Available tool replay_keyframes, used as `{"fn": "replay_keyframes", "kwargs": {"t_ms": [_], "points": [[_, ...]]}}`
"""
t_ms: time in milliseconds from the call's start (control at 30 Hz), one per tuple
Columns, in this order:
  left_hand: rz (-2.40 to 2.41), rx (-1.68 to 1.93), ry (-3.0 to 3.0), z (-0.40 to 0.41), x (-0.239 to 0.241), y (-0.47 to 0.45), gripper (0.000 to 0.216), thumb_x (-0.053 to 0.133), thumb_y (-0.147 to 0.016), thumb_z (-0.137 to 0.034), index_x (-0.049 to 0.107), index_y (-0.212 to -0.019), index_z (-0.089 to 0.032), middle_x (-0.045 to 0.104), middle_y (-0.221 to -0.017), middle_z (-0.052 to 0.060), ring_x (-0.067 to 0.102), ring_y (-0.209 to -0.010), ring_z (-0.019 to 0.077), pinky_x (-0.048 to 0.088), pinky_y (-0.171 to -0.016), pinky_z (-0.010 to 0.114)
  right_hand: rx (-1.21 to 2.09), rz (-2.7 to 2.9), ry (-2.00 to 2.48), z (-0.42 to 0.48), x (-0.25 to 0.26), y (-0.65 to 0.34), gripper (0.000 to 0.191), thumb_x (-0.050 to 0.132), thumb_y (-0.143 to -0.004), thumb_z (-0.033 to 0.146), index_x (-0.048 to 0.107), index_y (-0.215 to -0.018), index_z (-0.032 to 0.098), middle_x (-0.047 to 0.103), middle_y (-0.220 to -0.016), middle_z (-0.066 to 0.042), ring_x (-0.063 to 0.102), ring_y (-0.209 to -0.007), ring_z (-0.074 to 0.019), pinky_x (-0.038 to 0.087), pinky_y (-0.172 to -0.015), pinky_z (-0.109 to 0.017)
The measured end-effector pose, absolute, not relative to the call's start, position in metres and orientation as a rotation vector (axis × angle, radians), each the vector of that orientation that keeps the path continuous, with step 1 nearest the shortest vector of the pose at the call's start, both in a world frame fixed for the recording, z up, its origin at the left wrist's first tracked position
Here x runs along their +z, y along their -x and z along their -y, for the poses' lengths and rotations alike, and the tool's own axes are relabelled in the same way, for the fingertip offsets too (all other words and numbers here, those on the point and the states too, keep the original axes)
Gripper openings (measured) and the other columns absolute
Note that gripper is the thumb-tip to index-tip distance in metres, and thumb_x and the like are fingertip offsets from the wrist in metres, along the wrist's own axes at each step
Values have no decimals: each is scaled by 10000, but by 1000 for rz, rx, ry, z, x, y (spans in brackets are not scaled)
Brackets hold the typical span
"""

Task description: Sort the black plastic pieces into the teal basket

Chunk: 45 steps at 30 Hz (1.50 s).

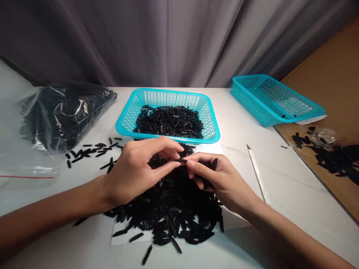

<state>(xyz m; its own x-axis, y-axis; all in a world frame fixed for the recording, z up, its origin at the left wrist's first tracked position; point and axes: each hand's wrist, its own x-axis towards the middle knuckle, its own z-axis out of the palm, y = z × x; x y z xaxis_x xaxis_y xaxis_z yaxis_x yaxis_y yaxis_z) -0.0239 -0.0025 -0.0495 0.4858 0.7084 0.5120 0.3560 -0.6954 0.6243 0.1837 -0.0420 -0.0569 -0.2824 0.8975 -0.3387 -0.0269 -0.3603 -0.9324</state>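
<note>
One blue basket [210, 119] holds black strips [168, 121]; a clear bag [33, 160] bulges with dark pieces [75, 127], hard to make out. Left hand [137, 166] and right hand [214, 173] pinch a thin strip [183, 160], partly hidden.

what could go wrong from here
The small thin black strip held between the left hand and right hand might slip and get lost in the loose pile of black strips below.

A forearm could scatter strips that already lie past the white sheet.

The rectangular blue plastic basket at right seems to overhang the white table's edge, so a knock might tip it.
</note>
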Motion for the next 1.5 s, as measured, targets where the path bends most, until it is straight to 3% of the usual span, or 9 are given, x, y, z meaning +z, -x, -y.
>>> {"fn": "replay_keyframes", "kwargs": {"t_ms": [400,600,733,1033,1500], "points": [[-880,1110,-2227,3,-49,24,212,773,-798,-101,676,-974,-168,749,-812,-33,715,-713,66,589,-734,117,1712,1133,1293,43,-56,-185,251,752,-850,425,768,-991,218,567,-676,31,476,-512,-40,256,-424,-144],[-886,1112,-2209,3,-49,25,218,796,-802,-174,675,-983,-167,752,-820,-27,717,-723,66,585,-737,121,1742,1135,1256,43,-57,-186,199,736,-868,390,728,-858,191,583,-703,30,473,-513,-35,251,-415,-144],[-886,1104,-2239,3,-51,27,212,796,-810,-203,676,-979,-155,760,-837,-14,719,-721,60,578,-738,109,1743,1146,1255,43,-56,-186,265,704,-891,423,706,-796,175,596,-705,22,472,-509,-32,251,-413,-144],[-901,1078,-2279,1,-49,25,152,713,-860,-107,671,-994,-166,759,-844,-32,710,-745,37,546,-730,79,1777,1093,1254,43,-56,-186,290,684,-907,461,763,-918,181,585,-711,22,477,-506,-17,218,-407,-145],[-886,838,-1770,0,-46,23,97,671,-881,-155,610,-948,-188,682,-882,-26,688,-821,76,573,-783,150,1864,1018,1230,43,-55,-184,319,674,-909,473,751,-888,164,593,-695,14,457,-484,-21,193,-398,-154]]}}
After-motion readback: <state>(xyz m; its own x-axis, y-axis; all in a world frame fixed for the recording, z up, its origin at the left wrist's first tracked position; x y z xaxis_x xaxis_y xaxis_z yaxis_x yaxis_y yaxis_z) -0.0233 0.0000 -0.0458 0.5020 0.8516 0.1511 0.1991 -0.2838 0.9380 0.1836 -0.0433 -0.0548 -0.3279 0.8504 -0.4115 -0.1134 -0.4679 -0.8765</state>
